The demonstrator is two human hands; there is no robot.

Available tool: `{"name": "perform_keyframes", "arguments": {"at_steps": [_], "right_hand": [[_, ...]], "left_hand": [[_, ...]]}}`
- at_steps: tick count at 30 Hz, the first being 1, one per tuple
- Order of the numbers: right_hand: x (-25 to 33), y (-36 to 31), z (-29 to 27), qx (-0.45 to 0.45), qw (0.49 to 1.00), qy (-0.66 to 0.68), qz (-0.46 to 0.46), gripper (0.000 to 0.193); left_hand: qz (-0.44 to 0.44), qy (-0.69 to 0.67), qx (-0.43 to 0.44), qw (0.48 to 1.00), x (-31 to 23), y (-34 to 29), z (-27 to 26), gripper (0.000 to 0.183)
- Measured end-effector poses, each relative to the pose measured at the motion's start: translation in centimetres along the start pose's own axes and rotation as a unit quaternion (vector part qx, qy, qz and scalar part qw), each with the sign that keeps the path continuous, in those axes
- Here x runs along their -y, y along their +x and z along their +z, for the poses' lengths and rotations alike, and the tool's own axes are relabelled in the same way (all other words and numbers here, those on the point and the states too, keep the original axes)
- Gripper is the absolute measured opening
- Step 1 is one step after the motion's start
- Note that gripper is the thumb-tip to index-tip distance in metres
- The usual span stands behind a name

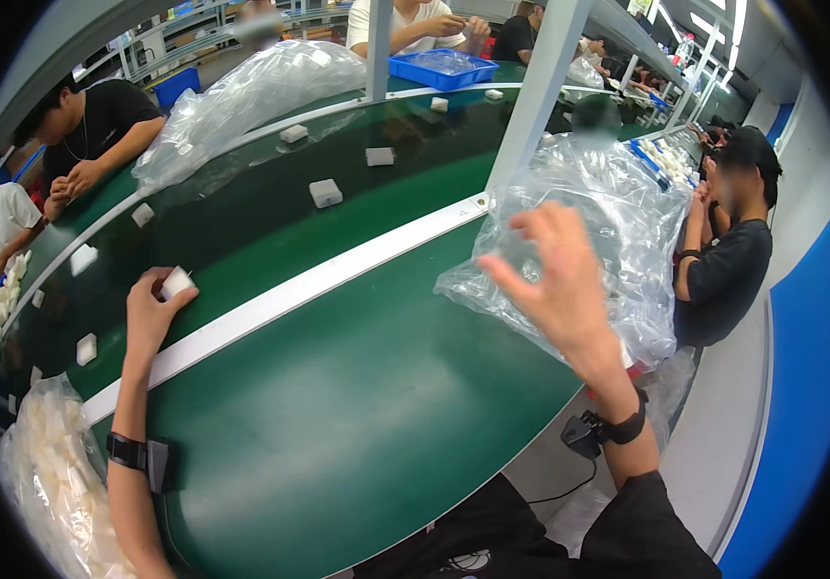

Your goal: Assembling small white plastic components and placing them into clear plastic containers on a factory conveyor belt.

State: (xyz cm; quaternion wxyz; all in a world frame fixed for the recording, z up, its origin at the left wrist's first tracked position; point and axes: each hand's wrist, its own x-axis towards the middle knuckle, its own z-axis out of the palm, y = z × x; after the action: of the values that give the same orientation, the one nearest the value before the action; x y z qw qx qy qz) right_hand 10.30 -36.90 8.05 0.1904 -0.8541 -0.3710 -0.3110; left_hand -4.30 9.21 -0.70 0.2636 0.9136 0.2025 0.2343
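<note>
Over the dark green conveyor belt [270, 232], my left hand [151, 307] is closed round a small white block [176, 283], which looks like a boxy adapter with thin pins. My right hand [555, 275] is raised with its fingers apart and nothing in it, slightly blurred. Just behind it lies a large clear plastic bag [617, 232] on the right part of the table. More white blocks sit spread out on the belt, among them one white block [325, 193] beyond my left hand and another white block [87, 348] to its left.
A white rail [318, 280] divides the belt from the green tabletop [338, 425]. A bag of white pieces [53, 473] stands at the lower left. Grey posts [538, 96] rise beyond the rail. Co-workers sit around the belt, near a blue tray [444, 69] and another clear bag [251, 96].
</note>
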Motion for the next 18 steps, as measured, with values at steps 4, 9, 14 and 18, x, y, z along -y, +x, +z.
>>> {"name": "perform_keyframes", "arguments": {"at_steps": [4,9,14,18], "right_hand": [[5.7,2.6,6.0,0.263,0.876,0.395,0.082,0.042],[10.4,5.4,16.4,0.312,0.708,0.62,0.131,0.04],[12.7,7.1,21.1,0.259,0.618,0.734,0.109,0.045],[13.7,7.8,22.0,0.264,0.59,0.757,0.096,0.036]], "left_hand": [[-0.052,-0.355,0.051,0.932,-3.9,-0.3,3.1,0.036],[-0.081,-0.393,0.098,0.911,-5.0,-1.1,3.6,0.045],[-0.086,-0.562,0.108,0.816,-4.7,-1.4,3.2,0.047],[-0.108,-0.552,0.071,0.824,-4.2,-1.2,3.3,0.042]]}}
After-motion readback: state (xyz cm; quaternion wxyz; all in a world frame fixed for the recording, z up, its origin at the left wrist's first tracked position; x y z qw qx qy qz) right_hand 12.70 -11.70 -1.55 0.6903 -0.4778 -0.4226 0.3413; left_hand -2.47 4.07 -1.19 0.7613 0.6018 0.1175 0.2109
